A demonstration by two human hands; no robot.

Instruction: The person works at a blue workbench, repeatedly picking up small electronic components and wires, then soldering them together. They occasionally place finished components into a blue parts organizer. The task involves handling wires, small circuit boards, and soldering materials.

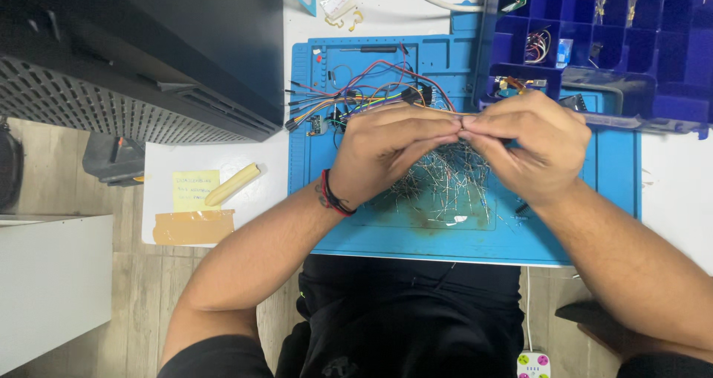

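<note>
Apparently both hands, left hand [394, 151] and right hand [523, 144], pinch fingertips closed on one thin wire-legged component [462, 119] above the loose pile [445, 181] on the blue mat [616, 177]: light, springy, easily bent, best gripped by its leads.

The flat blue rubbery work mat [616, 177] looked matt, smudged brown near its front edge. On it lay a heap of thin bare-metal component leads [445, 181], glinting dull silver. Behind the heap, the plastic-sheathed jumper wires in red, purple and yellow [356, 88] showed a soft sheen. Right of the mat, the dark blue hard-plastic compartment box [668, 51] was smooth and glossy. Left of the mat sat a pale yellow matt paper note [194, 189] and a strip of tan masking tape [193, 227], slightly crinkled. The white tabletop [223, 159] looked smooth.
</note>
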